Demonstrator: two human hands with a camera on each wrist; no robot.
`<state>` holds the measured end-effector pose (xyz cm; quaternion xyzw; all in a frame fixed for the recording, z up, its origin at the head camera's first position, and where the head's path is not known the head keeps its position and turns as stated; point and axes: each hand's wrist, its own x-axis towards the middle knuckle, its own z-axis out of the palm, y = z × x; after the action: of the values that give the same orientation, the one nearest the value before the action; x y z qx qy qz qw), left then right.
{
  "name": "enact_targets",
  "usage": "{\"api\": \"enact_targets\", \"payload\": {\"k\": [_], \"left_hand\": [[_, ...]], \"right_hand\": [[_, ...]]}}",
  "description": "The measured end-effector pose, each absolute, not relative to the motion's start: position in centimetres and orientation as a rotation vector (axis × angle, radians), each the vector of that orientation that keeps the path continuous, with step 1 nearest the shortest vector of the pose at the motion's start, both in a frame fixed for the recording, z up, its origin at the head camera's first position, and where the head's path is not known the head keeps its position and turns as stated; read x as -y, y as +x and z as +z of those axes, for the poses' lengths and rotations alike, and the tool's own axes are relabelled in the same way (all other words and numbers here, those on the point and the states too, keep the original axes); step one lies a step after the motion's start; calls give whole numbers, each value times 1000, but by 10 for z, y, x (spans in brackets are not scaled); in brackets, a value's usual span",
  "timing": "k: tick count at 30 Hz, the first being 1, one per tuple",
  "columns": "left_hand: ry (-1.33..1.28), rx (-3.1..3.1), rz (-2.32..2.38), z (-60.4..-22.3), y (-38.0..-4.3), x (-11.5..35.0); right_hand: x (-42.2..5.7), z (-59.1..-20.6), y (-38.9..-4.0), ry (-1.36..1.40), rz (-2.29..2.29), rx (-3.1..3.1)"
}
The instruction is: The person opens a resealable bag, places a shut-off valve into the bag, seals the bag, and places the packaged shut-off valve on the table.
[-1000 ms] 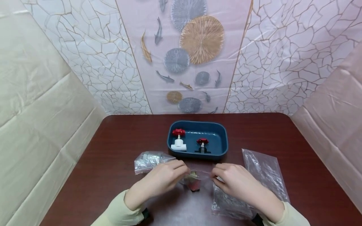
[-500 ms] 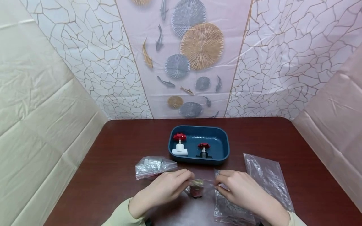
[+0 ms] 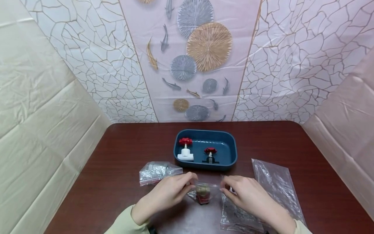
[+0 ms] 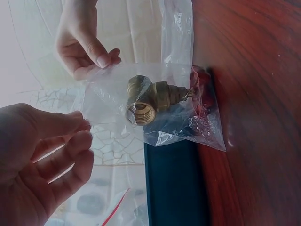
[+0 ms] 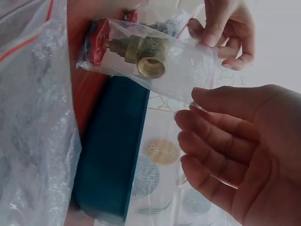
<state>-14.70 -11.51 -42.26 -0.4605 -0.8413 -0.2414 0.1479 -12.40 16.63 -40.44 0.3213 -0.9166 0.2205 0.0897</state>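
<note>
A brass valve with a red handwheel is inside a clear plastic bag, its handwheel downward near the tabletop. My left hand pinches one upper corner of the bag between thumb and index finger. At the opposite upper corner, my right hand pinches the film in the same way, its other fingers loosely bent. Both wrist views show the bag's mouth stretched between the two hands. One threaded port of the valve faces each wrist camera.
Behind the hands stands a blue tray holding a white valve and a black-bodied valve, both red-handled. Another filled zip bag lies left of my left hand. Flat plastic bags lie under and beyond my right forearm.
The head view has tilted slightly, so the scene sits lower in it. Both hands keep their pinch on the bag, and more of the brass body now shows between them.
</note>
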Motion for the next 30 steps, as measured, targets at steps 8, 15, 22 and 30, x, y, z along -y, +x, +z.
{"api": "enact_targets", "payload": {"k": [8,15,22,30], "left_hand": [[-1317,2383,-658,-420,-151,116],[-1316,2349,-619,-421,-154,115],[-1320,2379,-549,-420,-153,111],[-1296,2417,-552,-418,-155,108]], "right_hand": [[-167,-410,-124,996,631,2621],[-167,-413,-124,999,591,2574],[-167,-412,-124,988,541,2591],[-167,-411,-127,939,550,2641]]}}
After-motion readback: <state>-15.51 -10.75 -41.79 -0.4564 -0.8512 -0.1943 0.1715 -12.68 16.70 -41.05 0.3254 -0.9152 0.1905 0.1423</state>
